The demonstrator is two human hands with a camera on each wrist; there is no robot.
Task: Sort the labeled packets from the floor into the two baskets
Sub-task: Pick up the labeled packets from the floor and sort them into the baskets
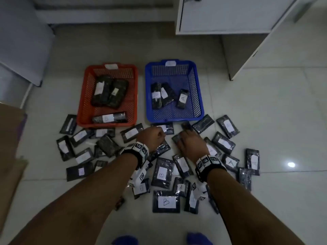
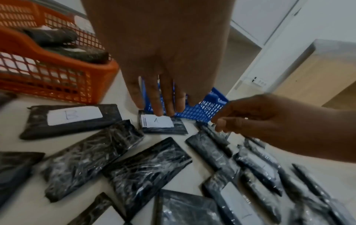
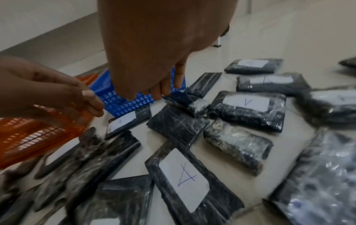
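The tiled floor (image 1: 265,106) carries an orange basket (image 1: 83,103) and a blue basket (image 1: 196,89) side by side with a narrow gap between them, each holding a few dark packets, while many more packets (image 1: 166,200) lie scattered and overlapping in front, several labels blurred, face-down or covered by the forearms. Bare floor lies to the right of the pile and beyond the baskets. The left hand (image 1: 155,135) reaches down with fairly straight fingers onto a labelled packet (image 2: 161,124) just before the blue basket, its letter unclear, and the right hand (image 1: 190,142) hovers fingers-down with relaxed fingers over a dark packet (image 3: 185,99) beside it, gripping nothing.
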